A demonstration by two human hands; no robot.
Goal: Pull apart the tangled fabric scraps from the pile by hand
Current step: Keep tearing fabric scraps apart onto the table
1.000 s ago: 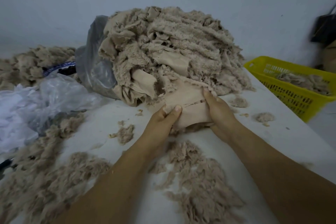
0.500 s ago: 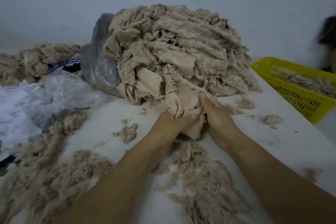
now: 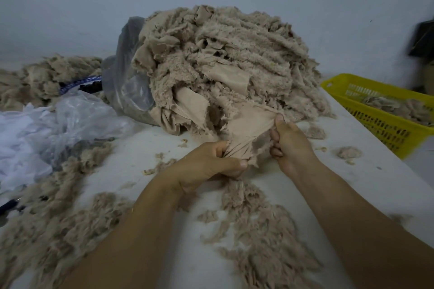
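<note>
The left hand (image 3: 211,162) and right hand (image 3: 290,143) each clench a smooth beige scrap (image 3: 249,124) at the foot of the shaggy, fuzzy pile (image 3: 234,58). Bunched between touching hands a half-second earlier, it now stretches taut between them.

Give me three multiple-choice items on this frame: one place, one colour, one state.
1. Where is the basket relative to the pile? A on top of it; B to its left; C to its right.
2. What colour is the basket? A yellow; B blue; C red.
3. The left hand and right hand are: A both open, holding nothing; B both gripping one scrap; C inside the basket.

Answers: C, the basket sits at the right side, past the pile. A, its mesh walls are yellow. B, the fingers of both hands curl round the same beige scrap.
</note>
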